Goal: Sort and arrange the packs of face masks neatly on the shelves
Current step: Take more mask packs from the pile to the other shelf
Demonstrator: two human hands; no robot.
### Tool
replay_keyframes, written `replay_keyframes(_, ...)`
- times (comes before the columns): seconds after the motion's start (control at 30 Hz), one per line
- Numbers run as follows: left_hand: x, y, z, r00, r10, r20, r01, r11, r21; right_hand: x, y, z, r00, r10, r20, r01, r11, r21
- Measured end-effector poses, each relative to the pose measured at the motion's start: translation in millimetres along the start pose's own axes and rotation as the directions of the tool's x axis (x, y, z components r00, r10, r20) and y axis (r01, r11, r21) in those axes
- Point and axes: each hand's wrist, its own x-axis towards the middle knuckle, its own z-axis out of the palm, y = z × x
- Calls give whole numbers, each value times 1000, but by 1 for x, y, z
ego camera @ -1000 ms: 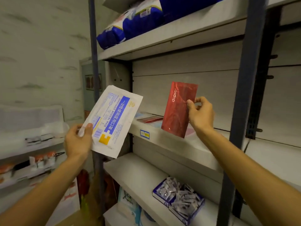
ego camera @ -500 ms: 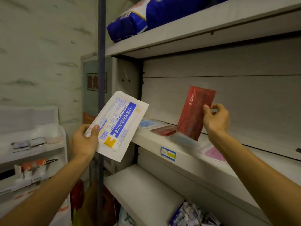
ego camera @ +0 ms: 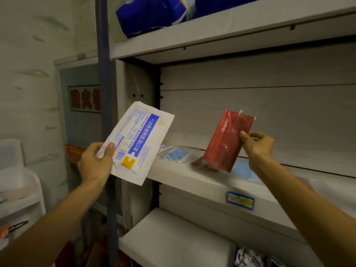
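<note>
Head view shows our two hands up in front of a gray shelf unit. Our left hand, at about 9 o'clock, pinches the bottom corner of a big white mask pack with a blue stripe and a yellow mark; the pack tilts up toward 1 o'clock and hangs in the air just left of the middle shelf. Our right hand, at about 3 o'clock, grips the right edge of a red mask pack, thumb in front, fingers curled behind. That pack leans over the middle shelf, with its low end near the board. On the shelf lie a blue mask pack at the left end, another red pack right under the one we hold, and a light blue pack toward 4 o'clock. Up at 12 o'clock, dark blue bags sit on the top shelf. A small blue label is stuck on the middle shelf's front edge.
</note>
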Motion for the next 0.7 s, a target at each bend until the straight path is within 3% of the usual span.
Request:
replay_keyframes(0.17,33,-25,35,996,-3,90,7,999,-43,20,12,14,998,42,45,-37,993,-110)
replay_keyframes(0.4,80,-36,86,988,56,142,-52,998,-31,58,44,58,996,35,77,1,905,-424)
replay_keyframes(0.5,101,-41,105,984,54,171,-48,998,-36,76,55,69,995,11,102,49,821,-569)
replay_keyframes(0.7,134,-54,130,982,37,183,-36,999,-12,107,64,73,986,48,159,110,534,-838)
